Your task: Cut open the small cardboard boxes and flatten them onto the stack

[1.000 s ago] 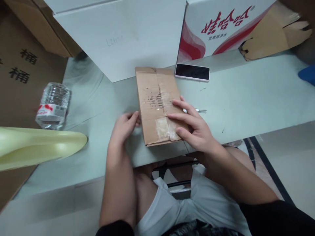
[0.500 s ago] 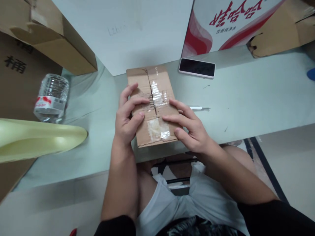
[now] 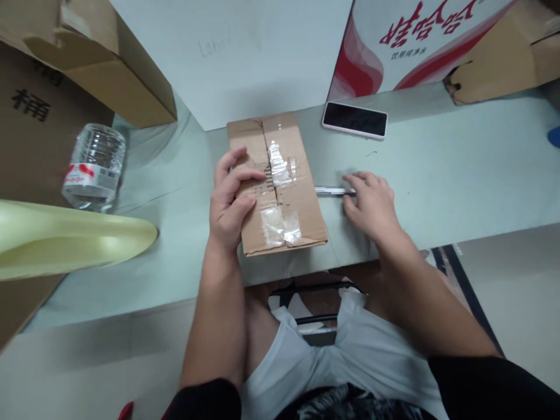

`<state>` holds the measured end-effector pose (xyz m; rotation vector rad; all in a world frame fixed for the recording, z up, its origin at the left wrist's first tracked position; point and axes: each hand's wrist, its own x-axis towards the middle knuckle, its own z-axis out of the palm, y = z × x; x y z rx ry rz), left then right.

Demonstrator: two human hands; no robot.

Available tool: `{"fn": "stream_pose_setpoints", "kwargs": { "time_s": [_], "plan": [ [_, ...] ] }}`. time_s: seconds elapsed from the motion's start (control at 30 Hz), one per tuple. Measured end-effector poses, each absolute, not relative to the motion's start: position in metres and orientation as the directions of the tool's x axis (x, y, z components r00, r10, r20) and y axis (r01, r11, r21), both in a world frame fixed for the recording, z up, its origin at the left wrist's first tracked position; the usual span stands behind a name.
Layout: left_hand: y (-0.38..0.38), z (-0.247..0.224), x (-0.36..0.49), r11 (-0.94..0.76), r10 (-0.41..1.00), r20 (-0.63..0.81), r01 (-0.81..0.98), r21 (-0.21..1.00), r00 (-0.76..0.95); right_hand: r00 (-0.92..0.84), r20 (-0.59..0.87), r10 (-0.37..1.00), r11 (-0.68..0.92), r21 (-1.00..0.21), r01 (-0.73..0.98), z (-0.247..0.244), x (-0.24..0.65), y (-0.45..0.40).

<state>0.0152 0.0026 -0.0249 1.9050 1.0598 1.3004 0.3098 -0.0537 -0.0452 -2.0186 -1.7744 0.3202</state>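
Note:
A small brown cardboard box (image 3: 301, 198) lies on the table in front of me, with clear tape across its lid seam and a dark gap along that seam. My left hand (image 3: 231, 195) holds the box by its left side, thumb and fingers curled over the top. To the right of the box, my right hand (image 3: 370, 201) is over a slim silver-white pen-like tool (image 3: 332, 191). Its thumb and fingers are apart, one on each side of the tool, whose right end is hidden beneath the hand.
A phone (image 3: 355, 120) lies behind the tool. Large white cartons (image 3: 271, 64) stand at the back. On the left are a plastic water bottle (image 3: 94, 166), a pale yellow curved object (image 3: 79, 239) and brown cartons (image 3: 140, 87). The table's front edge is close to my lap.
My right hand has left the box lid and moved right to the pen-like tool. My left hand stays on the box. The view has shifted slightly.

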Motion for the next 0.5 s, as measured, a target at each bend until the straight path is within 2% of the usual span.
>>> {"fn": "stream_pose_setpoints", "kwargs": {
  "time_s": [0.07, 0.13, 0.2, 0.27, 0.33, 0.37, 0.43, 0.5],
  "plan": [
    [0.003, -0.026, 0.016, -0.524, 0.851, 0.484, 0.264, 0.81, 0.205, 0.19, 0.016, 0.982, -0.172, -0.358, 0.918, -0.05, 0.318, -0.05],
    [0.003, -0.026, 0.017, -0.534, 0.844, 0.493, 0.253, 0.807, 0.211, 0.216, -0.03, 0.976, -0.215, -0.312, 0.926, -0.051, 0.324, -0.046],
    [0.002, -0.026, 0.018, -0.532, 0.845, 0.491, 0.247, 0.81, 0.211, 0.232, -0.043, 0.972, -0.234, -0.305, 0.923, -0.05, 0.329, -0.043],
    [0.001, -0.025, 0.019, -0.523, 0.851, 0.487, 0.231, 0.82, 0.198, 0.247, 0.004, 0.969, -0.231, -0.343, 0.911, -0.046, 0.333, -0.042],
    [0.0, -0.024, 0.02, -0.509, 0.859, 0.478, 0.22, 0.832, 0.182, 0.28, 0.12, 0.953, -0.197, -0.458, 0.867, -0.041, 0.335, -0.042],
    [0.0, -0.024, 0.021, -0.5, 0.865, 0.469, 0.224, 0.837, 0.177, 0.305, 0.184, 0.934, -0.157, -0.556, 0.816, -0.037, 0.334, -0.043],
    [-0.001, -0.023, 0.023, -0.481, 0.876, 0.451, 0.24, 0.843, 0.169, 0.351, 0.282, 0.893, 0.004, -0.785, 0.619, -0.027, 0.329, -0.046],
    [-0.002, -0.023, 0.026, -0.477, 0.879, 0.45, 0.251, 0.842, 0.16, 0.348, 0.332, 0.877, 0.213, -0.916, 0.339, -0.013, 0.318, -0.051]
  ]
}}
